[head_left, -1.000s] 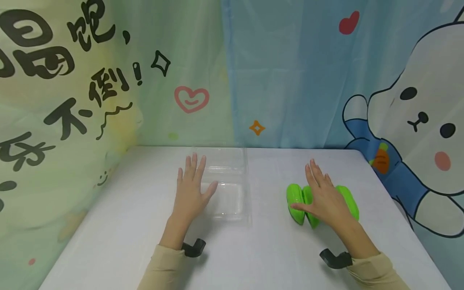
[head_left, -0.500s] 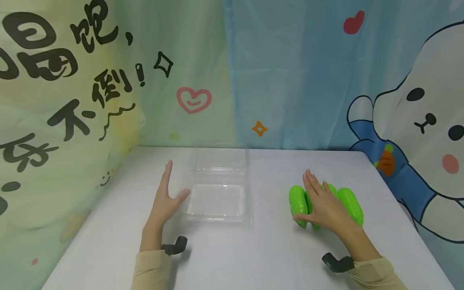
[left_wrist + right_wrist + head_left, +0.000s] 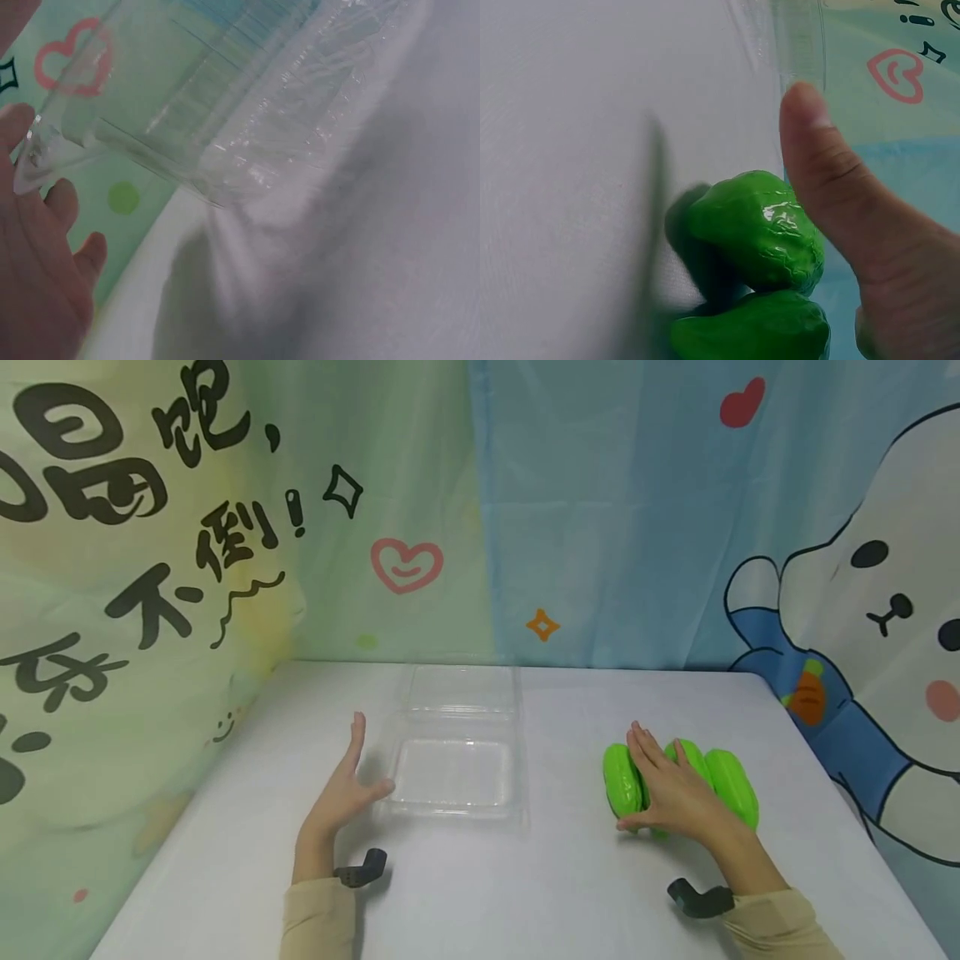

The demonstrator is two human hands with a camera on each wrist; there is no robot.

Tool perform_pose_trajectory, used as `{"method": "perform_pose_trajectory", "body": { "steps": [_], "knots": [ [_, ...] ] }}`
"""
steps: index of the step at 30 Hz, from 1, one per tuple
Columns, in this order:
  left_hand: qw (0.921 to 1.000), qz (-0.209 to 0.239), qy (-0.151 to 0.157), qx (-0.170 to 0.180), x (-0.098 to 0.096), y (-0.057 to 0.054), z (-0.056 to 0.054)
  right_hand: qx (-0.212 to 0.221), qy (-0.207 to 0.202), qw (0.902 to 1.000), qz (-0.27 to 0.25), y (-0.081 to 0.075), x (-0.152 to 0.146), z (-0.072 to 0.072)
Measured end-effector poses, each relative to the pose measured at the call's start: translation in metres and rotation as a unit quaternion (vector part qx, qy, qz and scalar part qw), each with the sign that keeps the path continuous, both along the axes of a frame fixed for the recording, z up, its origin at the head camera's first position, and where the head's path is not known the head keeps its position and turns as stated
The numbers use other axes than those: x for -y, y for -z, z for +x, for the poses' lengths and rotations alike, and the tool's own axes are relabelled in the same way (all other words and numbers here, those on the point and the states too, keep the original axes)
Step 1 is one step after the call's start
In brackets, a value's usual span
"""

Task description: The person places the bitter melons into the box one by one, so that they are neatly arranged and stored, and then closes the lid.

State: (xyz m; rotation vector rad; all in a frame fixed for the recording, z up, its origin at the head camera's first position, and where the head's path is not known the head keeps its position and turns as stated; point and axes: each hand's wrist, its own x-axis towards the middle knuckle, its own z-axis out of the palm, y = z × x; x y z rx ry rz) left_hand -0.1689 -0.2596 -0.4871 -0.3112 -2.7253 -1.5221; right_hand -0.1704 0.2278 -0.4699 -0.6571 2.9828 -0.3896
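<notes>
Several glossy green, bumpy, long vegetables that look like bitter melons [image 3: 733,785] lie side by side on the right of the table. My right hand [image 3: 675,793] is spread over the middle of the row, thumb extended near the leftmost bitter melon [image 3: 621,779]; the palm hides part of the row. In the right wrist view the thumb [image 3: 829,165] stands straight beside a wrinkled green bitter melon [image 3: 761,225]. A clear plastic clamshell box [image 3: 450,812] lies unfolded left of centre. Beside its left edge, my left hand [image 3: 339,802] has loosely extended fingers, thumb right at the rim.
A white cloth covers the table [image 3: 540,893]. Behind it hangs a printed curtain [image 3: 600,527] with black writing, hearts and a white cartoon animal. Each wrist carries a dark camera mount [image 3: 701,899].
The left hand has moved from over the clear box leftward and toward the person, to its left edge. The right hand has come slightly nearer the person, still over the bitter melons.
</notes>
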Motion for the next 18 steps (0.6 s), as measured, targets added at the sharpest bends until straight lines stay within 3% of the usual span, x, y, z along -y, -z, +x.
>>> {"method": "perform_pose_trajectory", "body": {
  "steps": [7, 18],
  "knots": [
    [0.9994, 0.009, 0.016, 0.031, 0.002, 0.007, 0.001, -0.005, -0.010, 0.9997, 0.022, 0.001, -0.001, -0.001],
    [0.9972, 0.025, 0.055, 0.043, 0.007, 0.012, 0.002, 0.010, -0.012, 0.9997, 0.017, 0.005, -0.005, -0.005]
  ]
}}
